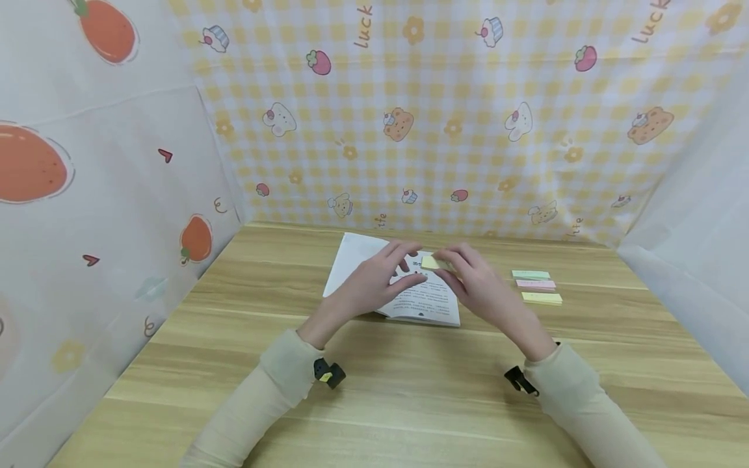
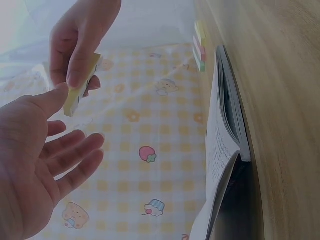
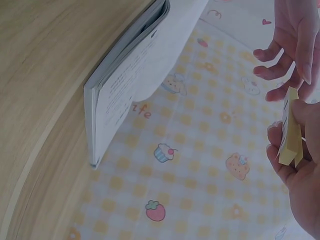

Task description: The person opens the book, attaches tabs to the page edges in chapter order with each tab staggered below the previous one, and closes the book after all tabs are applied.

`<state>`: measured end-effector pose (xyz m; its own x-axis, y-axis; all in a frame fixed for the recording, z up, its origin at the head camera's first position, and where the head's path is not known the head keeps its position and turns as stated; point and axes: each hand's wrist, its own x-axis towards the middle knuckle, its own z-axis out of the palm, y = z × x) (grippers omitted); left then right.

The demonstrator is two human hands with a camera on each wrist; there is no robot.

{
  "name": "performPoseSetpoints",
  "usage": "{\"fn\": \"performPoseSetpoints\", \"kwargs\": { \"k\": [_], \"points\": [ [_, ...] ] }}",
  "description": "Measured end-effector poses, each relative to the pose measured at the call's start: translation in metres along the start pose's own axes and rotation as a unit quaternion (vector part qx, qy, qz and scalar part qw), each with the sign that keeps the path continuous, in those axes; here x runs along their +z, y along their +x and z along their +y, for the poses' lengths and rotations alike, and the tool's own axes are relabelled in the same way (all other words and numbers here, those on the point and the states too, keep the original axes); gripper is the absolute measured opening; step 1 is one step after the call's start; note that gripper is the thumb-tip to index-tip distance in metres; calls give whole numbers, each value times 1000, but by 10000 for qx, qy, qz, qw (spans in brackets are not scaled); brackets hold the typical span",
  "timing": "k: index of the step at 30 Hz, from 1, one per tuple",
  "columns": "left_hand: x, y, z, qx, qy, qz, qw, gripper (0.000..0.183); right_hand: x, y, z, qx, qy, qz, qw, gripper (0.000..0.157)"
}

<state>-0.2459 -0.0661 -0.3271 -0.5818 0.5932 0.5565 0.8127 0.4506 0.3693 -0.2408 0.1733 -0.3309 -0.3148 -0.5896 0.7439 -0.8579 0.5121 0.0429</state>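
Thumb and fingers of my right hand (image 1: 476,281) pinch a small yellow sticky note pad (image 1: 430,262) above an open book (image 1: 424,302). In the right wrist view the pad (image 3: 290,131) shows dark marks on one face and a loose lower edge. My left hand (image 1: 374,278) is held up opposite, its fingers spread and slightly bent, with nothing in its grasp. The left wrist view has the left thumb tip right at the near end of the pad (image 2: 82,86). The book lies with a printed page on the right, partly hidden behind both hands.
Right of the book, green (image 1: 530,275), pink (image 1: 535,284) and yellow (image 1: 541,298) sticky note pads lie in a column on the wooden table (image 1: 421,403). A yellow checked cloth (image 1: 433,84) hangs behind the table, and white sheets hang at both sides.
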Motion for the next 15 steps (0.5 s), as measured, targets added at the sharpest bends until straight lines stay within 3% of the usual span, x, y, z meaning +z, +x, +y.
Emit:
{"fn": "performPoseSetpoints", "kwargs": {
  "k": [3,8,15],
  "points": [
    [0,1,2,130,-17,88,9999,48,0,1,-2,-62,122,6,9999,24],
    [1,1,2,368,31,283,9989,37,1,3,-4,-213,203,82,9995,33],
    [3,1,2,576,35,441,9974,24,2,3,-7,-293,283,137,9991,34]
  ]
}}
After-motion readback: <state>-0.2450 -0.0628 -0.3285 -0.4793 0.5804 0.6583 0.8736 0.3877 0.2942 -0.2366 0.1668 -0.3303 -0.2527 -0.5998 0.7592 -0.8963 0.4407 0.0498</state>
